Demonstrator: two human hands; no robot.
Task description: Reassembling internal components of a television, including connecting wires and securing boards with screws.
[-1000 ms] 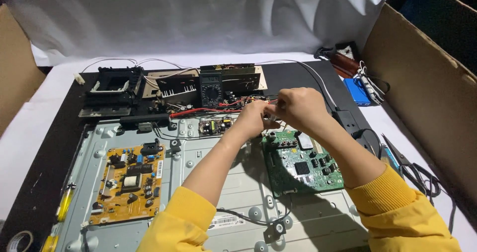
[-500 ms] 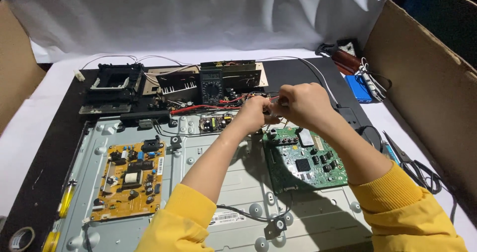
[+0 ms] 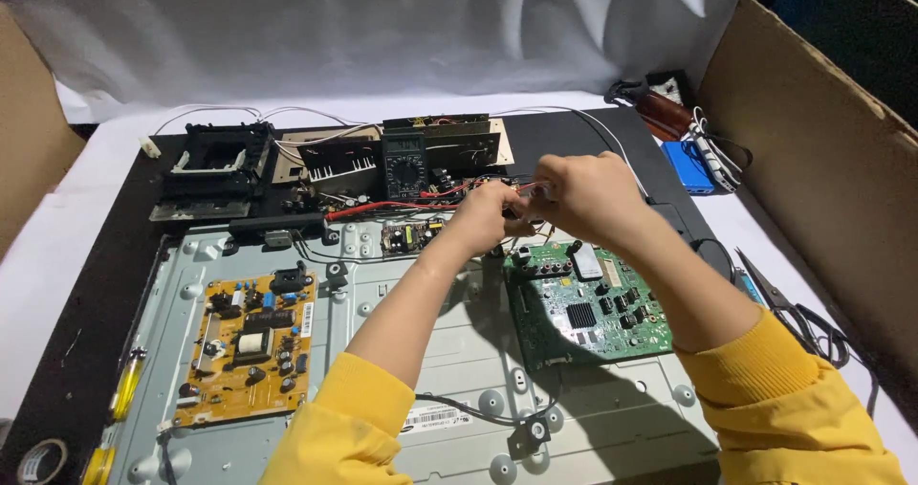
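Nearest, two yellow sleeves, and under them a grey metal back panel (image 3: 449, 351) lying flat on the table (image 3: 57, 255). A long white label strip (image 3: 442, 416) with dark print near the front edge of the panel. On the left of the panel a yellow-brown circuit board (image 3: 251, 343); on the right a green circuit board (image 3: 585, 303), partly under the right forearm.

Further on, left hand (image 3: 481, 219) and right hand (image 3: 585, 196) close together above the top edge of the green board. Fingers of both hands pinched shut on a thin red wire (image 3: 449, 190) — exact grip point hidden, so cannot tell if a small part is held too.

Good practice here, probably: hold near the wire end, pull straight and gently, keep wrists off the green board.

Behind the hands a dark meter (image 3: 405, 167), with black parts to its left. Far right, a blue flat box (image 3: 690, 167) just beside a tall brown cardboard wall (image 3: 813, 169) — scissors (image 3: 789, 303) nearer, at the foot of the wall.
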